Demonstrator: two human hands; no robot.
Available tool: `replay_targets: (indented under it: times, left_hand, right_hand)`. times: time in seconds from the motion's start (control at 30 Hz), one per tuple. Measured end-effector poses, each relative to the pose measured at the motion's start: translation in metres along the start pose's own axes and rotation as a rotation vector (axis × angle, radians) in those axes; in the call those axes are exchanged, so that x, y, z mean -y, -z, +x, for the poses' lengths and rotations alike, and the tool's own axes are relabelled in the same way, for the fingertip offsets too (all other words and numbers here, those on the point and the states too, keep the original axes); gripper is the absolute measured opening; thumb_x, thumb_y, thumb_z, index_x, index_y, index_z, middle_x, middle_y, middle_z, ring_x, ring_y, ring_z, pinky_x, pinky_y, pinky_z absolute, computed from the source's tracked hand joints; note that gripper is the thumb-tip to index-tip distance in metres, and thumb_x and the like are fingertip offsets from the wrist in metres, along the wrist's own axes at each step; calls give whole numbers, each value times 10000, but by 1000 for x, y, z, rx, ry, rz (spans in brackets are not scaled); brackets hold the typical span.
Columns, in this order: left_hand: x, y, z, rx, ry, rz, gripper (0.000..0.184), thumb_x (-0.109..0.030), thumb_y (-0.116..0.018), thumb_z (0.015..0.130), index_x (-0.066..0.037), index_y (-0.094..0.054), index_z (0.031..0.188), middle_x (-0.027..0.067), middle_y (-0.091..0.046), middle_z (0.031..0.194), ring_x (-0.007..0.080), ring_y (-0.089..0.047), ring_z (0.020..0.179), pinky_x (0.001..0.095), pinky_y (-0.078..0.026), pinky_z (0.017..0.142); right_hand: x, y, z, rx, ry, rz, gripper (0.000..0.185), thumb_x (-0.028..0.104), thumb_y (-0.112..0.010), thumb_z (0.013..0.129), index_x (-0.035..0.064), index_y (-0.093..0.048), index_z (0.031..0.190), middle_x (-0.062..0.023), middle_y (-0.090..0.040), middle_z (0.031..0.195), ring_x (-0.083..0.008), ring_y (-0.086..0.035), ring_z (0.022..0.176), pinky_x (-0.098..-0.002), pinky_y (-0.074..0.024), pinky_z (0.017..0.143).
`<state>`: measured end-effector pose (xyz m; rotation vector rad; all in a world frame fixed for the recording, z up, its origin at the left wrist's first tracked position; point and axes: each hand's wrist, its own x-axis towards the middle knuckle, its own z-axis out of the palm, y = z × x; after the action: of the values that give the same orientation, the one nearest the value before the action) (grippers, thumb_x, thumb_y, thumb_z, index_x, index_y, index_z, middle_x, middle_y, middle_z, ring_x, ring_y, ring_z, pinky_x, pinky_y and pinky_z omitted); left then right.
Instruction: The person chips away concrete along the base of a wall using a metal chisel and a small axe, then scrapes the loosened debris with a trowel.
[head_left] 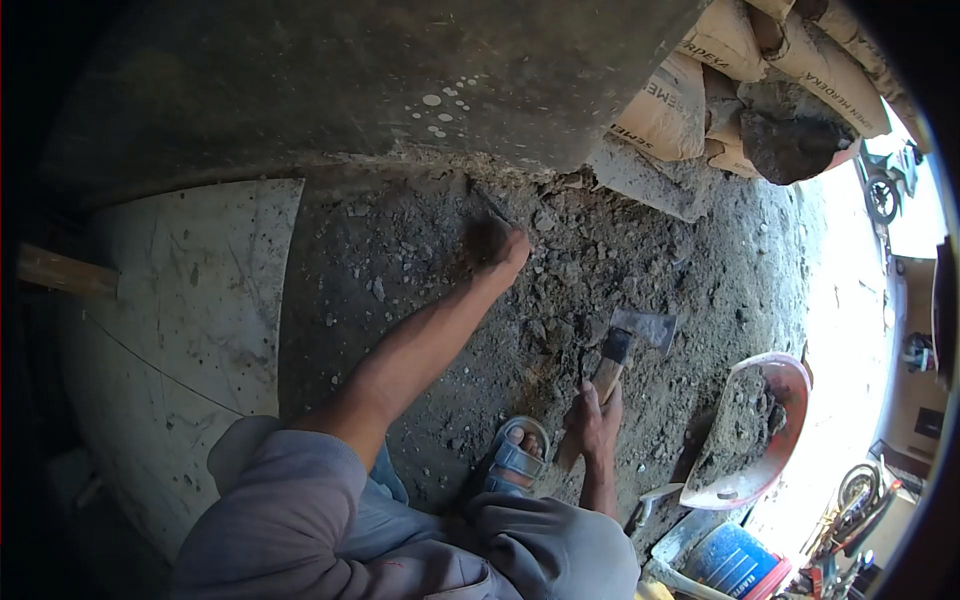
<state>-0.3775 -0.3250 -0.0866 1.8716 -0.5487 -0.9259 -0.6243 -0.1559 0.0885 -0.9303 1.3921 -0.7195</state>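
Observation:
My left hand (512, 258) is closed around a thin dark metal chisel (491, 204), whose far end slants towards the foot of the wall in the broken ground. My right hand (598, 420) grips the wooden handle of a hatchet (643, 328) lower and to the right. The hatchet's grey blade points up and right, just above the rubble (560, 300). My sandalled foot (520, 452) rests on the dirt left of the right hand.
A dark wall (350, 90) runs along the far side. Cement bags (665, 105) are stacked at upper right. A pale board (190, 300) lies left. A pinkish tub (790, 400) holding rubble and a blue bucket (735, 560) stand right. Motorbikes (860, 490) are beyond.

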Motion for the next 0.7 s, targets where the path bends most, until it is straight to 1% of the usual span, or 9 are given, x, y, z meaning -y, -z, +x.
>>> replay_targets:
  times: [0.03,0.07,0.13,0.2,0.23,0.27,0.33,0.4,0.7]
  left_hand:
    - [17,-5,11,-60,-98,151,166,-228,-453,926,-69,-488,889,49,-548,740,158,-591,689,305,-462,540]
    - [34,-6,29,119,-86,300,170,-220,-446,930,-55,-477,897,54,-555,739,165,-596,670,319,-467,534]
    - [14,6,21,292,-79,450,174,-211,-440,934,-41,-465,904,58,-563,737,172,-600,650,333,-472,529]
    - [-62,30,-38,134,278,-612,188,-206,-427,938,-19,-445,934,72,-574,719,186,-587,585,353,-479,524]
    - [-44,23,-38,137,277,-614,188,-206,-427,938,-19,-445,934,72,-574,719,186,-587,585,353,-479,524]
    - [-20,18,-41,162,138,-94,189,-210,-426,939,-21,-437,937,71,-568,705,185,-572,560,346,-470,506]
    - [3,17,-68,264,47,313,198,-225,-423,946,-27,-429,934,68,-558,693,176,-549,530,332,-454,485]
    - [-4,22,-115,381,205,18,207,-238,-420,953,-32,-435,938,62,-548,703,159,-541,526,317,-441,485]
    - [-58,52,-88,315,159,-582,175,-237,-468,934,-67,-506,910,30,-526,684,149,-535,521,278,-401,459]
  right_hand:
    - [-7,2,0,-17,-12,-2,370,216,-567,896,34,-375,1154,-18,-487,628,-109,-485,467,-258,-427,407]
    - [-12,2,-3,-33,-28,-3,363,219,-568,897,33,-379,1146,-16,-486,625,-108,-484,468,-258,-427,410]
    - [-9,-3,-1,-5,-18,23,361,228,-571,897,34,-384,1135,-16,-486,625,-108,-483,468,-257,-426,412]
    - [0,-9,3,20,-1,43,359,238,-575,897,34,-388,1124,-17,-485,625,-109,-482,468,-257,-424,414]
    - [7,-12,5,46,14,34,357,251,-581,894,35,-395,1109,-18,-486,627,-110,-481,468,-256,-422,416]
    - [10,-14,3,71,20,27,357,265,-588,891,37,-402,1093,-19,-486,630,-111,-480,467,-255,-420,417]
    - [8,-14,4,74,34,3,355,259,-592,886,51,-397,1097,-12,-481,617,-107,-478,458,-251,-417,403]
    - [13,-14,8,78,55,-25,355,253,-597,882,64,-392,1102,-4,-476,604,-103,-475,450,-247,-415,388]
    - [9,-7,-10,31,55,-137,327,256,-592,880,60,-414,1072,-23,-500,617,-112,-495,460,-255,-429,399]
